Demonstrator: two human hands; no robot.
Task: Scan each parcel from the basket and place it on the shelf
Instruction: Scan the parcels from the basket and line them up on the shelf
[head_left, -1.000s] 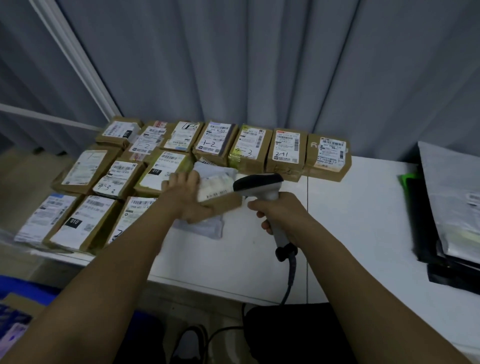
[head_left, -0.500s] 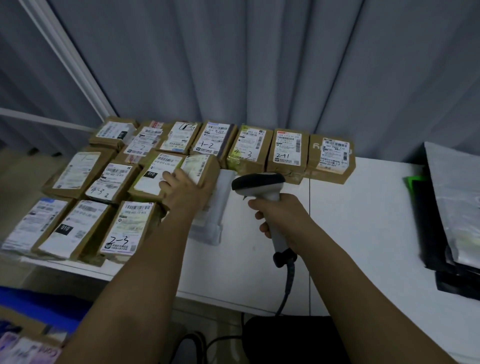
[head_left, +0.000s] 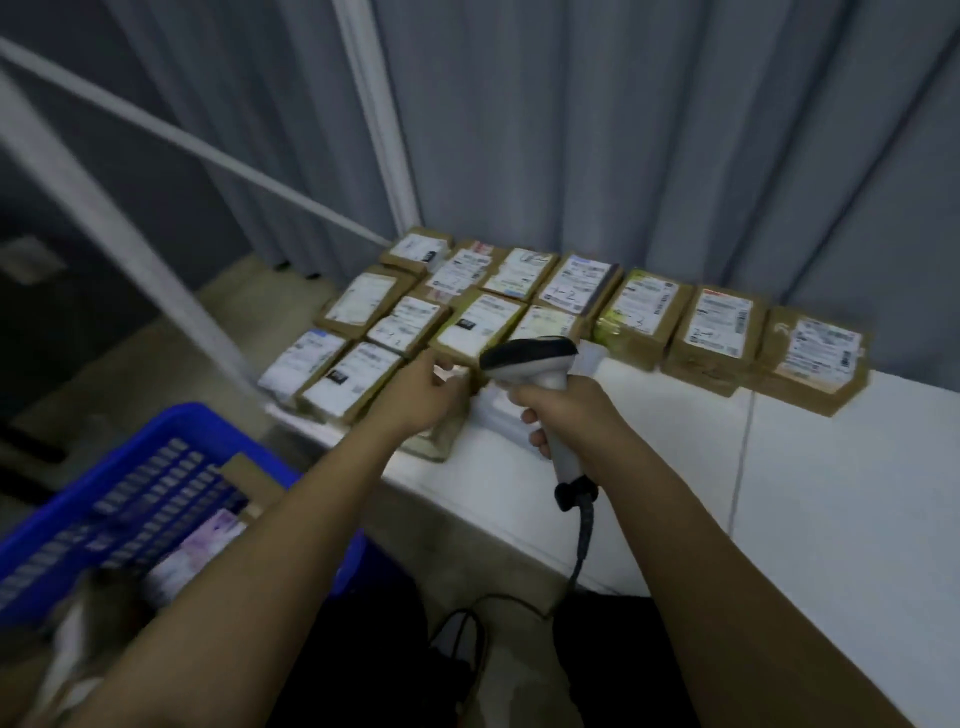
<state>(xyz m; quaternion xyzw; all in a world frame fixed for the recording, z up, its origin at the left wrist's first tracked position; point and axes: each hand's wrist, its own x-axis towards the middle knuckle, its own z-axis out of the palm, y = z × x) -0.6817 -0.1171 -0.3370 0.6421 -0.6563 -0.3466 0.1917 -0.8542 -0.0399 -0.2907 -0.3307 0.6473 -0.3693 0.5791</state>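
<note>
Since half a second ago, my view has swung left and down, so the blue basket (head_left: 130, 499) now shows at lower left, and my left hand (head_left: 421, 397) has pulled back from the parcel it was setting among the others. That parcel (head_left: 550, 325) now lies flat in the second row of brown parcels on the white shelf (head_left: 805, 493), label up, partly hidden behind the scanner's head.

My left hand is at the near edge of the parcel rows, fingers loosely bent and reaching forward; motion blur keeps me from telling whether they touch or hold anything. Just under and beyond it sits another brown parcel (head_left: 441, 436) at the shelf's front edge, mostly covered by my hand.

My right hand (head_left: 563, 410) is wrapped firmly round the grip of the barcode scanner (head_left: 530, 358), whose dark and white head points left toward my other hand. Its black cable (head_left: 582, 545) drops from the handle's base down past the shelf edge.

A back row of parcels (head_left: 722, 325) runs to the right along a grey curtain (head_left: 623, 130). Inside the basket, cardboard and a pale printed packet (head_left: 208, 540) are visible, though blurred. A white metal pole (head_left: 379, 119) stands before the curtain.
</note>
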